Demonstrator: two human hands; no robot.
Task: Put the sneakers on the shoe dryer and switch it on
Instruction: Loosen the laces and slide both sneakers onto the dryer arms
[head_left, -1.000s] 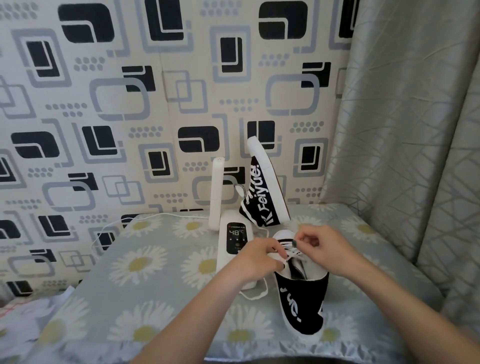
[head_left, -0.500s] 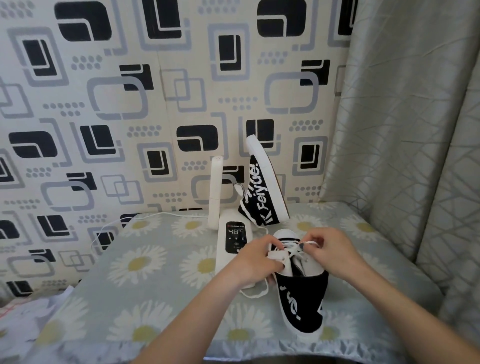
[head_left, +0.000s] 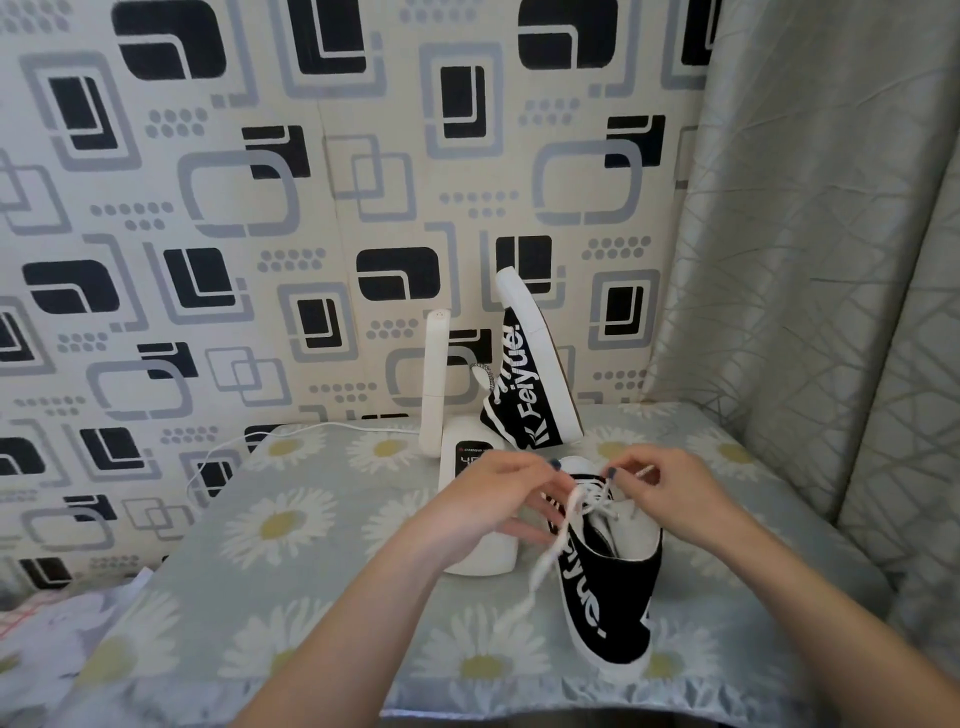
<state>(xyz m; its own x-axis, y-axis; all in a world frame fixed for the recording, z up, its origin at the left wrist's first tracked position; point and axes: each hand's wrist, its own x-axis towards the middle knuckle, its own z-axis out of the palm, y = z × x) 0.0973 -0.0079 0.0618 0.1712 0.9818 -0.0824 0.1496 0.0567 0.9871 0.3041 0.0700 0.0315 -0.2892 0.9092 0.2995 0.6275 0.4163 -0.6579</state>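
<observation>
Loosening laces: my left hand (head_left: 498, 493) and right hand (head_left: 670, 493) are each pinching white lace (head_left: 550, 551) over the second sneaker (head_left: 608, 577), lying at 5 o'clock of the shoe dryer (head_left: 467, 467). First sneaker (head_left: 530, 384) is sitting mounted at 1 o'clock. Canvas looks light and floppy; I'm judging the stiff rubber sole the better hold.

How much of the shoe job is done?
About half. One sneaker already sits toe-up on the dryer's right post. The second sneaker lies on the table while both hands, left and right, work its laces. It must go on the bare left post. The display is lit, so the dryer may be on.
</observation>
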